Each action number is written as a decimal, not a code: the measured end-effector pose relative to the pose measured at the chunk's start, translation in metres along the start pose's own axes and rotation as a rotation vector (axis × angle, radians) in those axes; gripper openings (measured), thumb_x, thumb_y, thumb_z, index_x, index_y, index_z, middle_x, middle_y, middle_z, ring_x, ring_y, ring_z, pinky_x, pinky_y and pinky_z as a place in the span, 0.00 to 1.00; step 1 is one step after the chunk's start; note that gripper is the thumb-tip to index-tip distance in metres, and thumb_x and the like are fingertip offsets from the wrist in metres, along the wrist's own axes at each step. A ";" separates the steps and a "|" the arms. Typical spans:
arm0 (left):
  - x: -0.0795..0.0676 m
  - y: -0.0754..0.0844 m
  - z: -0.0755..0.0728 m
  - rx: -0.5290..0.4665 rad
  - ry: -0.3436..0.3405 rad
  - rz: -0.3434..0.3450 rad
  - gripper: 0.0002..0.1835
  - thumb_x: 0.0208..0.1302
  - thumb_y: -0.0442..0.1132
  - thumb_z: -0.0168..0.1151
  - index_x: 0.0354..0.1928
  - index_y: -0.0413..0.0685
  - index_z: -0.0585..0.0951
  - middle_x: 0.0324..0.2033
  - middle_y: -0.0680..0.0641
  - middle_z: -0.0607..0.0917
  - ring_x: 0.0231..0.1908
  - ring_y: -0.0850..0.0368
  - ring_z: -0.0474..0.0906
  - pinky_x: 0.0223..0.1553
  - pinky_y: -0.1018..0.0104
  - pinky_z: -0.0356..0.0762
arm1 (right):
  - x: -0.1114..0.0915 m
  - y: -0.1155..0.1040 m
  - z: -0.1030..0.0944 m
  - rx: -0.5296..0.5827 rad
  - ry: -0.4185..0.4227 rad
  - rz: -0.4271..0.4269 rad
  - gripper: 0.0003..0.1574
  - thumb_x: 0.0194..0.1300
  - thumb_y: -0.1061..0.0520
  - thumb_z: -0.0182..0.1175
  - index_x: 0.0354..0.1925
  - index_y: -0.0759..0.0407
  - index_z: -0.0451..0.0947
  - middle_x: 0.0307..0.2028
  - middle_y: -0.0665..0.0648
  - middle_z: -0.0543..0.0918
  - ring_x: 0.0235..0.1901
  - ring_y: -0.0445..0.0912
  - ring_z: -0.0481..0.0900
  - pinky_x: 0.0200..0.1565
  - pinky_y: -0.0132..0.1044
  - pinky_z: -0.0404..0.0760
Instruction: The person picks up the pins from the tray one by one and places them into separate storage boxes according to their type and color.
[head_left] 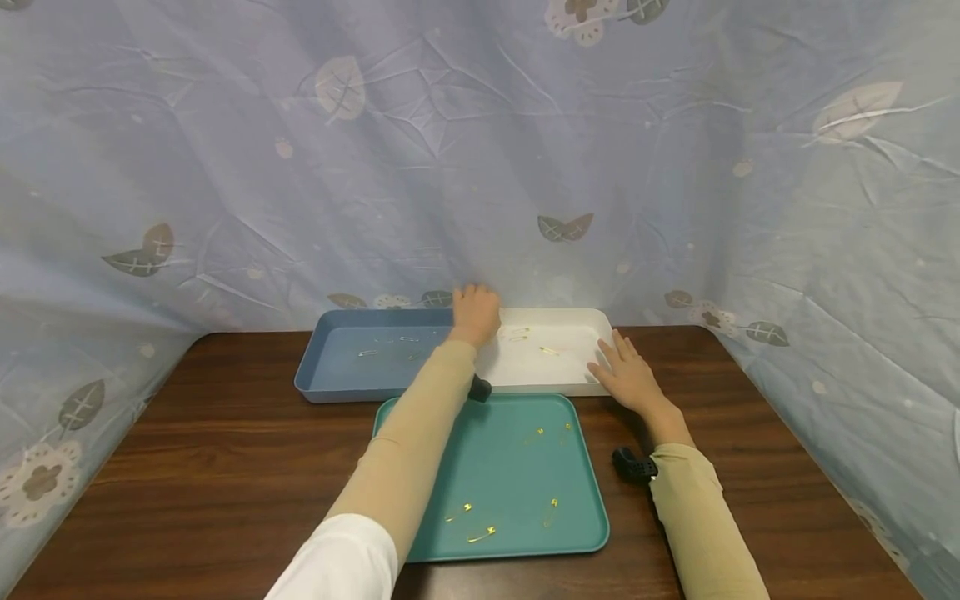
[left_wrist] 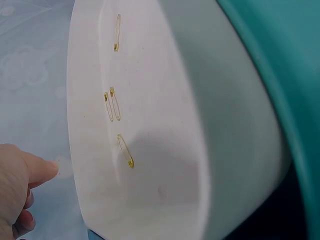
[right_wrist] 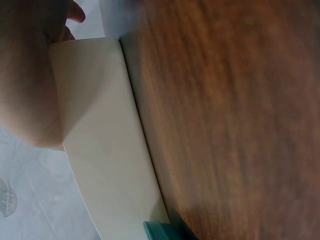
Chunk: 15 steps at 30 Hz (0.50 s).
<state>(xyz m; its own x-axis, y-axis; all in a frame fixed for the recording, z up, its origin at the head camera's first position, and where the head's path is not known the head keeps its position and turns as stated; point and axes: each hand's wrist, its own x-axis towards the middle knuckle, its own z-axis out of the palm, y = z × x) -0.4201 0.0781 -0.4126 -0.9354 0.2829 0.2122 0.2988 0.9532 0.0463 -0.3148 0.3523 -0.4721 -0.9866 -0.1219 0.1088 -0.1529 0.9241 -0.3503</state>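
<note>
Now the right hand [head_left: 630, 379], fingers apart, is at the white tray [head_left: 546, 389]! By its far rim, the left hand [head_left: 476, 315]: can't tell if it's gripping.

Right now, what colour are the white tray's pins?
The pins are gold, clearest in the left wrist view.

From your head, the first camera looked forward and down across the table [head_left: 225, 467] toward the patterned curtain [head_left: 487, 167], the widest view. Your left wrist camera [head_left: 480, 388] looked from close by into the white tray [head_left: 555, 375], turned sideways (the curtain lay at its left). Your right wrist camera [head_left: 633, 467] faced that tray's outer wall and the table from very near. All three shared the white tray and the green tray's [head_left: 517, 475] edge.
</note>
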 end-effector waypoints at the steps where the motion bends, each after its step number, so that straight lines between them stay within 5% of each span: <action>1: 0.000 -0.001 0.000 0.002 0.000 -0.002 0.07 0.68 0.40 0.56 0.42 0.49 0.82 0.44 0.48 0.82 0.46 0.52 0.73 0.53 0.53 0.65 | 0.000 0.000 0.000 -0.001 -0.001 0.000 0.43 0.75 0.41 0.44 0.74 0.66 0.52 0.75 0.72 0.42 0.74 0.71 0.42 0.67 0.72 0.48; 15: -0.010 -0.007 -0.010 -0.009 0.024 0.005 0.09 0.71 0.38 0.50 0.41 0.47 0.81 0.42 0.47 0.82 0.44 0.52 0.72 0.54 0.52 0.65 | 0.002 0.002 0.001 -0.008 -0.004 0.002 0.43 0.75 0.40 0.43 0.74 0.65 0.52 0.75 0.72 0.42 0.74 0.71 0.41 0.67 0.72 0.48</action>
<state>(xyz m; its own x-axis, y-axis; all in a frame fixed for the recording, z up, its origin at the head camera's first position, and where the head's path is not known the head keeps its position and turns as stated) -0.4111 0.0674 -0.4053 -0.9292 0.2848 0.2355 0.3050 0.9509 0.0536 -0.3168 0.3538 -0.4741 -0.9871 -0.1216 0.1041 -0.1504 0.9270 -0.3436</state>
